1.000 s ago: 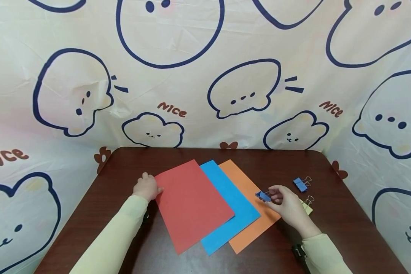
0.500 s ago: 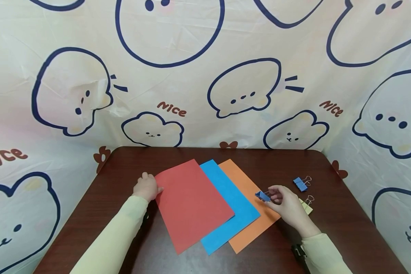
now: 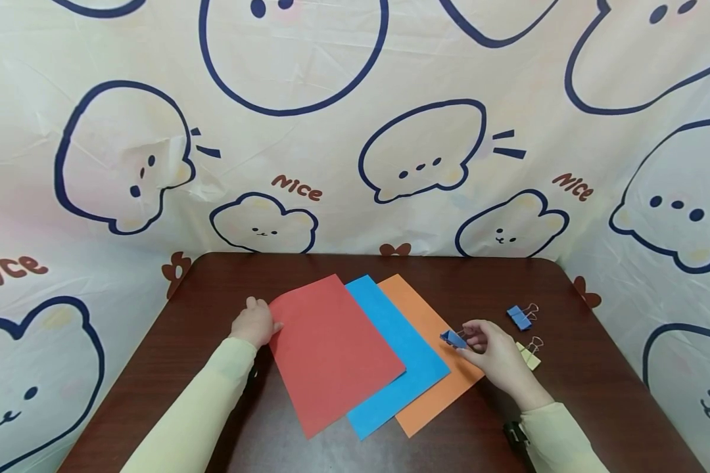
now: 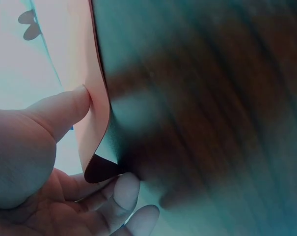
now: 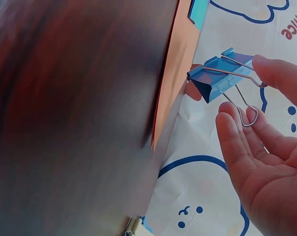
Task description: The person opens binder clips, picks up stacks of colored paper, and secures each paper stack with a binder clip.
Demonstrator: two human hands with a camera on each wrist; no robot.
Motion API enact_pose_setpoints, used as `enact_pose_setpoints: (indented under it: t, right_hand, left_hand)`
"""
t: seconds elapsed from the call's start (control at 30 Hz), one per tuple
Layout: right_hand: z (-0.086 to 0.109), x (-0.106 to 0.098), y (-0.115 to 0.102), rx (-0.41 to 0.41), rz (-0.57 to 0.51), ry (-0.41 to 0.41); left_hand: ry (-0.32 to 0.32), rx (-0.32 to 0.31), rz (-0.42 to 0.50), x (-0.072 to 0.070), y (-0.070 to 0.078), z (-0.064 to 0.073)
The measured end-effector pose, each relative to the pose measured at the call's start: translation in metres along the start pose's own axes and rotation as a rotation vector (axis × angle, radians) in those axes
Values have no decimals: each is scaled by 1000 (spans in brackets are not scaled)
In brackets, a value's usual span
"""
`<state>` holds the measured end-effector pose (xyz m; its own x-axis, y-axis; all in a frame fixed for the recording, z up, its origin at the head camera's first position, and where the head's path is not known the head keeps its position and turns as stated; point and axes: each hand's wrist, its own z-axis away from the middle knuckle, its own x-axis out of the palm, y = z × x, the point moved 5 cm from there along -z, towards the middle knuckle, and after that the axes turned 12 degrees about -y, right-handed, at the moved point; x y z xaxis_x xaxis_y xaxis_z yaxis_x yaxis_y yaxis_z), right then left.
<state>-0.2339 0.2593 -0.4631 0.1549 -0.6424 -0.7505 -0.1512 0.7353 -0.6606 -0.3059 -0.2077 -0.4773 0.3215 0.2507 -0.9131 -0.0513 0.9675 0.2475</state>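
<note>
Three overlapping sheets of paper are fanned out on the table: a red sheet (image 3: pixel 336 361) on top, a blue sheet (image 3: pixel 393 328) under it and an orange sheet (image 3: pixel 417 315) at the right. My left hand (image 3: pixel 252 324) pinches the red sheet's upper left corner. In the left wrist view the thumb presses on the bent paper (image 4: pixel 95 118), fingers behind its curled corner. My right hand (image 3: pixel 494 351) holds a blue binder clip (image 3: pixel 452 339) over the orange sheet's right edge. In the right wrist view, thumb and fingers grip the wire handles of the clip (image 5: pixel 217 76).
On the right of the dark brown table (image 3: pixel 580 394) lie another blue binder clip (image 3: pixel 518 318) and a yellow binder clip (image 3: pixel 530 358), the latter just beyond my right hand. A cartoon-printed curtain (image 3: pixel 343 151) hangs behind the table and along its sides.
Almost nothing differs. Both hands keep their grip, and the held binder clip has shifted very slightly to the left.
</note>
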Motion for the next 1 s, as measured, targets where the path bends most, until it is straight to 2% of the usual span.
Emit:
enact_pose_setpoints:
  t: [0.5,1.0]
  right_hand:
    - [0,0,0,-10,-2,5]
    - [0,1,1,-5,-21,-6]
  left_hand:
    - [-43,9,21,4,-3,-5]
    - [-22,-9,22,2,-3,-5]
